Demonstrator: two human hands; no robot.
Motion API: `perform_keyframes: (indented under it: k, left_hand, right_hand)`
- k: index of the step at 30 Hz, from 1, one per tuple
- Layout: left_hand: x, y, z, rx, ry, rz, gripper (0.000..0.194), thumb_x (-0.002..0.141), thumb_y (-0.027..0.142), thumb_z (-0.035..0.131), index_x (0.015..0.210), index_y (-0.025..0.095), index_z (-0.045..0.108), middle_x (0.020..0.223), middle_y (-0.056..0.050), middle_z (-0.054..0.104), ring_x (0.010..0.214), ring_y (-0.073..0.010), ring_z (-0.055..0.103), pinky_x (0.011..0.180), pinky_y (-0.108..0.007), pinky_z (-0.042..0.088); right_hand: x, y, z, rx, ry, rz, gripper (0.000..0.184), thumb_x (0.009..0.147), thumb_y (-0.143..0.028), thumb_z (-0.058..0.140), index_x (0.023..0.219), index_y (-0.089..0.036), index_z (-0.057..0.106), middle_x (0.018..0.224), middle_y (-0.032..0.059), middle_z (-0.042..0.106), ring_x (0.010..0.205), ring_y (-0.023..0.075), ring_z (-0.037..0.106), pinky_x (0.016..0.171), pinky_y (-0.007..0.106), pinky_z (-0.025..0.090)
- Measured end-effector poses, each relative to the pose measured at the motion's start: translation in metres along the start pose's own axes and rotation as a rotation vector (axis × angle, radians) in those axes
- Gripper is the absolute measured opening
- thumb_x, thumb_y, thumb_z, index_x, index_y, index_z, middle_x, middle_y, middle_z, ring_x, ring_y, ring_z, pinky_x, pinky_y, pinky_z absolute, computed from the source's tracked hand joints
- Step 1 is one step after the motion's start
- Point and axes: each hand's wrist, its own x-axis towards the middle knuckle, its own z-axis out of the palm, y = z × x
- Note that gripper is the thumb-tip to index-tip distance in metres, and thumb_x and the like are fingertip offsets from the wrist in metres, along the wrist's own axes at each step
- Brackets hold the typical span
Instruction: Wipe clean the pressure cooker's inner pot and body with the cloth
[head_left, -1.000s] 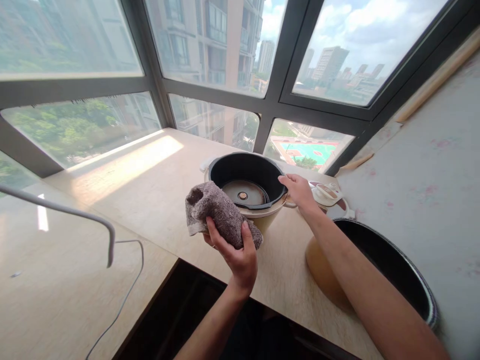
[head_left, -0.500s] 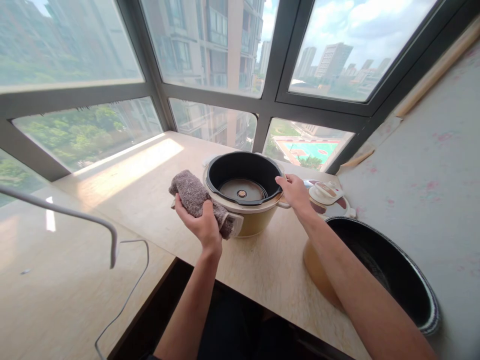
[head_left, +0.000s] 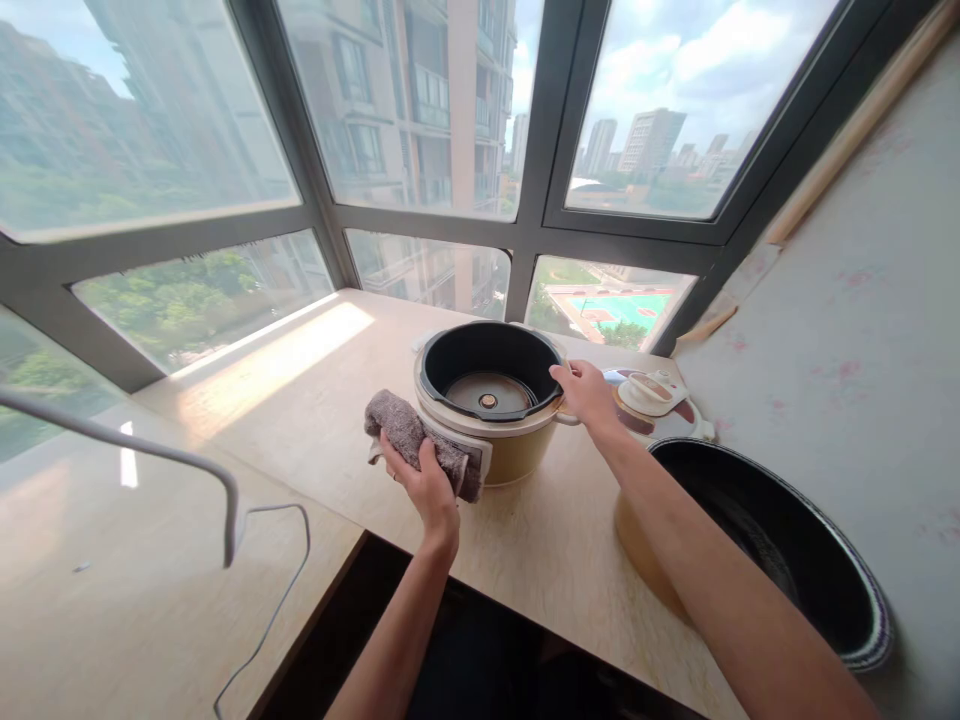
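Now lower: cloth point(head_left: 403, 424), clamped in left hand point(head_left: 429, 484), nearest cooker exterior point(head_left: 523, 455), not interior point(head_left: 495, 355); right hand point(head_left: 586, 390), fingers pinching rim point(head_left: 517, 416).

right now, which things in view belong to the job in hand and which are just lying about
In the job:
- grey-brown cloth, held in the left hand
- cooker, gripped near its rim by the right hand

Seemingly just lying about:
- lid-like white piece
- large dark-lined pot
- grey cable
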Motion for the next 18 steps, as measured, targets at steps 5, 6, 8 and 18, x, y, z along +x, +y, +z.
perform_keyframes:
  k: [5, 6, 8, 18]
  left_hand:
    - [-0.052, -0.008, -0.006, 0.082, -0.086, 0.075, 0.087, 0.093, 0.045, 0.056, 0.161, 0.017, 0.011, 0.164, -0.019, 0.012, 0.154, -0.0272, 0.014, 0.125, -0.045, 0.017]
    - [-0.056, -0.009, -0.005, 0.091, -0.090, 0.105, 0.087, 0.093, 0.045, 0.056, 0.161, 0.016, 0.010, 0.164, -0.019, 0.011, 0.155, -0.0277, 0.012, 0.125, -0.046, 0.016]
    - [-0.061, -0.012, -0.001, 0.125, -0.083, 0.193, 0.087, 0.093, 0.044, 0.056, 0.160, 0.014, 0.011, 0.163, -0.021, 0.011, 0.155, -0.0289, 0.009, 0.125, -0.048, 0.015]
    - [-0.013, -0.033, 0.019, 0.087, 0.060, 0.553, 0.078, 0.081, 0.023, 0.059, 0.153, 0.012, 0.029, 0.155, -0.022, 0.032, 0.147, -0.0288, 0.031, 0.122, -0.045, 0.025]
  right_hand:
    - [0.001, 0.000, 0.000, -0.002, -0.004, 0.017, 0.026, 0.080, -0.040, 0.056, 0.064, -0.021, 0.047, 0.066, -0.0011, 0.049, 0.066, 0.0163, 0.040, 0.064, 0.029, 0.028]
    - [0.001, 0.000, 0.000, -0.012, -0.004, 0.016, 0.028, 0.080, -0.040, 0.056, 0.062, -0.022, 0.045, 0.064, -0.0014, 0.047, 0.065, 0.0161, 0.039, 0.063, 0.030, 0.027]
    - [0.001, 0.000, 0.001, -0.028, -0.001, 0.011, 0.032, 0.081, -0.040, 0.056, 0.059, -0.022, 0.040, 0.060, -0.0021, 0.042, 0.063, 0.0156, 0.036, 0.061, 0.030, 0.024]
    - [-0.008, 0.010, 0.001, 0.075, 0.037, 0.054, 0.038, 0.082, -0.051, 0.052, 0.060, -0.023, 0.040, 0.062, -0.0018, 0.044, 0.064, 0.0163, 0.039, 0.063, 0.031, 0.027]
